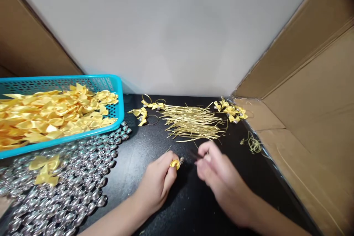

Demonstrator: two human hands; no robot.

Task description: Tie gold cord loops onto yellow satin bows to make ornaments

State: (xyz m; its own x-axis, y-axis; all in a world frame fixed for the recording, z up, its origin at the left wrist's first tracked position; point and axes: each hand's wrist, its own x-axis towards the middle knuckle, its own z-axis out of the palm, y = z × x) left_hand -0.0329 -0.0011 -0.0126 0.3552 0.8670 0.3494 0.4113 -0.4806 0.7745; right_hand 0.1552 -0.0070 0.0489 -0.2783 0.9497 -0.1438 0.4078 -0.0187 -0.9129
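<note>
Between the thumb and bent fingers of my left hand [157,179] is a yellow ribbon bow [174,164]. A small silver bead [181,160] sticks out at the bow's right side. My right hand [224,180] is a short way to the right, its fingers closed on a slim dark tool [195,153] that points towards the bow. Motion smears the tool, so its exact kind does not show. Just beyond both hands lies a loose bundle of gold cords [193,123] on the black table [177,206].
At left, a blue basket [121,107] holds many yellow bows, with silver beads [83,180] spread before it and loose bows [45,169] on them. Beaded bows lie left [142,113] and right [231,110] of the cords. Tangled cord [253,143] lies near the cardboard side [312,70].
</note>
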